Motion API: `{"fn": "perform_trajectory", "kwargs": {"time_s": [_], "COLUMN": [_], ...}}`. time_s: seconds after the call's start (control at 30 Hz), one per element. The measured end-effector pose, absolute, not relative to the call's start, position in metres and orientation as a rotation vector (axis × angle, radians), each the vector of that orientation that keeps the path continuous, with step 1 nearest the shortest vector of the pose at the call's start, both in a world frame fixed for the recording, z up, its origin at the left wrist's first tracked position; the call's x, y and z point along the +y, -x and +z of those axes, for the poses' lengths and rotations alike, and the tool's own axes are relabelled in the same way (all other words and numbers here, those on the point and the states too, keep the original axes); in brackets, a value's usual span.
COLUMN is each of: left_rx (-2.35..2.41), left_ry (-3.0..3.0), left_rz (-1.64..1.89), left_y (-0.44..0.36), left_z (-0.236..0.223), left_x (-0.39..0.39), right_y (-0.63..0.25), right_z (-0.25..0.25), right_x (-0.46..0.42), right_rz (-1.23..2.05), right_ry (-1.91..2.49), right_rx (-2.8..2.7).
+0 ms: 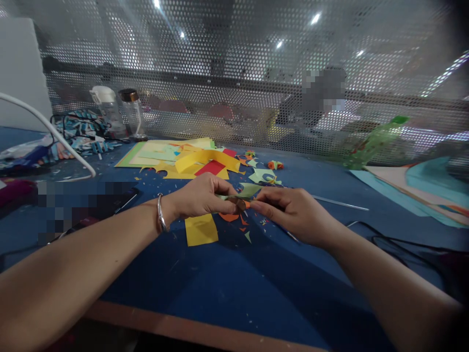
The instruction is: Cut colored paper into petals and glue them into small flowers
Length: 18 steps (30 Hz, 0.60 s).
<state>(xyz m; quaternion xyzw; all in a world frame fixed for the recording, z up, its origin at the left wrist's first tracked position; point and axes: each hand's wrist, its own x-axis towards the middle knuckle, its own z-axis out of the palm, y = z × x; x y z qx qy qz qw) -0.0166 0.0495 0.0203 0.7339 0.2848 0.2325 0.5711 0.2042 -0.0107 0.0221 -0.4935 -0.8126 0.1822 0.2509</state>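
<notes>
Over the blue table (205,278), my left hand (200,196) and my right hand (293,211) meet with fingertips almost touching. Both are closed in a pinch on a piece of green paper (249,189); its lower edge and a small orange bit between the fingers are partly hidden. Under the left hand lies a yellow paper square (201,232). An orange paper piece (230,217) and small coloured scraps (243,229) lie below the fingertips. Just beyond are a light green cut paper piece (261,175) and a rolled orange and green paper shape (275,165).
Stacked yellow and green paper sheets (128,155) lie farther back, with a red paper piece (209,169) on top. Two bottles (113,110) stand at back left; a green plastic bottle (377,142) leans at right near blue sheets (427,183). A perforated metal screen (220,63) bounds the back.
</notes>
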Motion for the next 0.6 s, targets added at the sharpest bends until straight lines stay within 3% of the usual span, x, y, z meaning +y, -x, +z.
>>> {"fn": "perform_trajectory", "kwargs": {"time_s": [0.3,0.6], "left_rx": [0.652,0.594], "left_ry": [-1.744,-1.644], "left_rz": [0.492,0.628], "left_y": [0.017,0.013], "left_z": [0.018,0.015], "left_x": [0.050,0.048], "right_y": [-0.199,-0.186], "right_z": [0.021,0.014], "right_x": [-0.010,-0.011], "right_rz": [0.519,0.791], "right_ry": [1.336,1.322], "right_rx": [-2.127,-1.817]}}
